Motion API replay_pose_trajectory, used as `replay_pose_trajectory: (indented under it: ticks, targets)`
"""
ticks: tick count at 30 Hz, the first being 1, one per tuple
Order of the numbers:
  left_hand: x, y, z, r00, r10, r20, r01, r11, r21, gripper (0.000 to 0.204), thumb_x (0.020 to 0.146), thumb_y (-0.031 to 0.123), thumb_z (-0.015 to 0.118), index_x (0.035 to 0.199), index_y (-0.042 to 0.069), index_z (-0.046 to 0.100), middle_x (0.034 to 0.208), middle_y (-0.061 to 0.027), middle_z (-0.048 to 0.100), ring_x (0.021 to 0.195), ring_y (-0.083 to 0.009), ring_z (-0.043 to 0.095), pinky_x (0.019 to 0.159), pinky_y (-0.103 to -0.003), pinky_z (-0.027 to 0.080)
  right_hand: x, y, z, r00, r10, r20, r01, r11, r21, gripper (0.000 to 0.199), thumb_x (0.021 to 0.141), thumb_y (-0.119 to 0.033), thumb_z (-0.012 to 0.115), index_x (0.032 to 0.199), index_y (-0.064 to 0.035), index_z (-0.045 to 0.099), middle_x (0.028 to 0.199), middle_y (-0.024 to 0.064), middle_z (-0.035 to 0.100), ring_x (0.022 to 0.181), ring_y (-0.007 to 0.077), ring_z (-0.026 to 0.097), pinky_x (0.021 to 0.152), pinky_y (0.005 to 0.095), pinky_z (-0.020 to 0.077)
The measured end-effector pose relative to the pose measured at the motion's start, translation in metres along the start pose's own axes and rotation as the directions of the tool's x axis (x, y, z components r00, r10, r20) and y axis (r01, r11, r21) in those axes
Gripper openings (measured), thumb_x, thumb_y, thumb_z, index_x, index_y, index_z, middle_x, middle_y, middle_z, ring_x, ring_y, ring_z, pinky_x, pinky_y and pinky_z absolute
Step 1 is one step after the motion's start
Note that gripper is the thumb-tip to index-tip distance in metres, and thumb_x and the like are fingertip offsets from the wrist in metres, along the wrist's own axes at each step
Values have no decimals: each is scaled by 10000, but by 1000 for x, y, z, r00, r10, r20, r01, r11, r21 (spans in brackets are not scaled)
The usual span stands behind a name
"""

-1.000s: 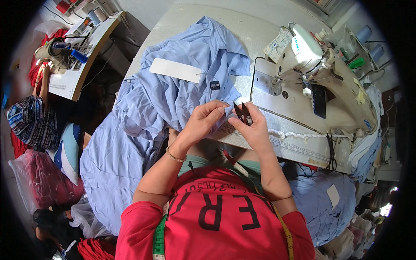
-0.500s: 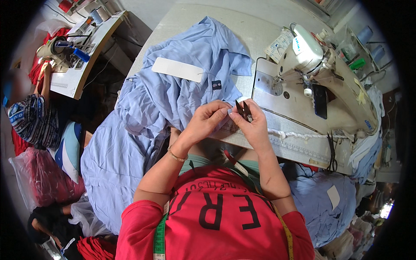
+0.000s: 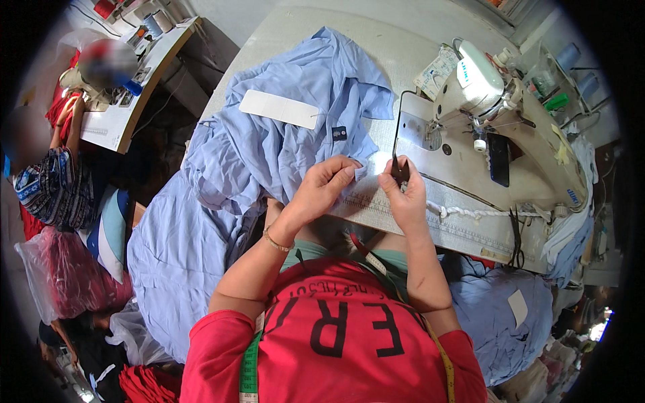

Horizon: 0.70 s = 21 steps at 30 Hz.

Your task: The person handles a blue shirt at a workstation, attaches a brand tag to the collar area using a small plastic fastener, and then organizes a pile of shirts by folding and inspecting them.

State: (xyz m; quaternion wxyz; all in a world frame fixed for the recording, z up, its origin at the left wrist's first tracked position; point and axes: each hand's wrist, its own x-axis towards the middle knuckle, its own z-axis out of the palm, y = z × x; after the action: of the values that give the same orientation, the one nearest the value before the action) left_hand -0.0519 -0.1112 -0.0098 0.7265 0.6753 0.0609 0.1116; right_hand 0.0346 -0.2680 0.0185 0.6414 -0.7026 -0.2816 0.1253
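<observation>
A light blue garment (image 3: 248, 151) lies rumpled on the sewing table, with a white card (image 3: 279, 109) and a small dark label (image 3: 338, 133) on it. My left hand (image 3: 321, 191) is closed in a pinch at the garment's near right edge, thumb against fingers. Dark thread snips (image 3: 400, 172) sit in my right hand (image 3: 408, 205), blades pointing away from me. That hand is a short gap to the right of my left one, apart from the cloth.
A sewing machine (image 3: 480, 84) stands on the right, a dark phone (image 3: 498, 160) on its base. Black scissors (image 3: 516, 242) hang at the table's right edge. More blue cloth (image 3: 494, 322) is heaped at lower right. Far left, a person works at another machine table (image 3: 101, 127).
My right hand with the snips has moved right, away from my left hand, and the snips have turned more upright. My left hand stays nearly in place at the garment's edge.
</observation>
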Motion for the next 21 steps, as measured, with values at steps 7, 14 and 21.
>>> replay_pose_trajectory:
  ticks: [7,14,21]
  targets:
    - [2,1,0,999,-18,27,17,1000,19,237,942,168,500,1027,-27,603,943,4,595,859,-65,495,776,-220,406,7,1,-69,995,-37,-95,-29,787,-616,251,874,-237,585,1006,-25,553,817,104,562,721,268,543,678,329,447]
    - [-5,7,8,1000,11,-18,-6,977,215,207,934,147,496,1043,3,595,920,-32,604,853,-116,535,776,-260,441,12,9,-107,996,-75,47,63,223,-973,390,840,-181,589,1195,-38,512,1136,158,529,1012,332,535,817,386,452]
    - [-3,1,17,966,256,33,-251,900,356,140,894,98,521,957,-18,568,871,-146,570,827,-279,558,746,-339,447,23,-21,-43,865,-62,498,207,948,-242,506,747,37,587,1237,-41,490,1089,125,545,791,207,547,702,274,443]
